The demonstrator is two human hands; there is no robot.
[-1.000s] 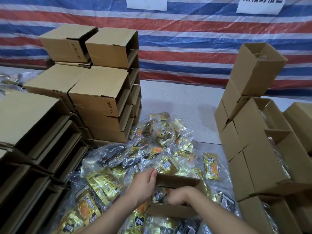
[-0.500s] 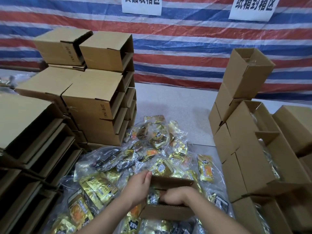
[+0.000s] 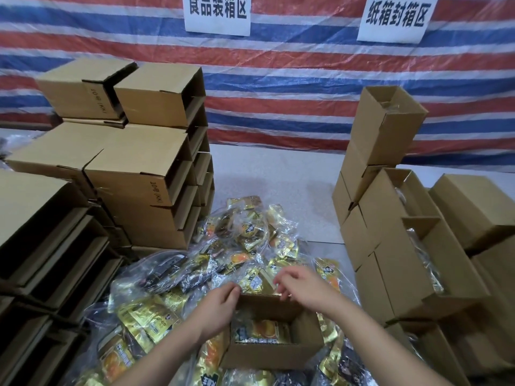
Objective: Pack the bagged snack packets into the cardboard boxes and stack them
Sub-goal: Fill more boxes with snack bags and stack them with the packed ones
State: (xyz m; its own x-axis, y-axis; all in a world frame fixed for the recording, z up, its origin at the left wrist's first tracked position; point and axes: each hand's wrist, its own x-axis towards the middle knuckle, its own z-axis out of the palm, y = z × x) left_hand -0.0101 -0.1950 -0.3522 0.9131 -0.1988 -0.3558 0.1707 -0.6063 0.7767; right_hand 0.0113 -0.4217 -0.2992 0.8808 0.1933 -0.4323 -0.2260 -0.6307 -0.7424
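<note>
Lower centre: left hand [image 3: 220,307] grips open box [image 3: 271,355] rim; right hand [image 3: 303,288] loose, empty. Packets [image 3: 147,319] light, slippery; pinch edges.

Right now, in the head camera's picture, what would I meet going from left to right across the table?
Stacks of empty boxes → heap of bagged snacks → the open box being filled, the left hand at its left wall and the right hand above its far edge → stacks of filled boxes.
</note>
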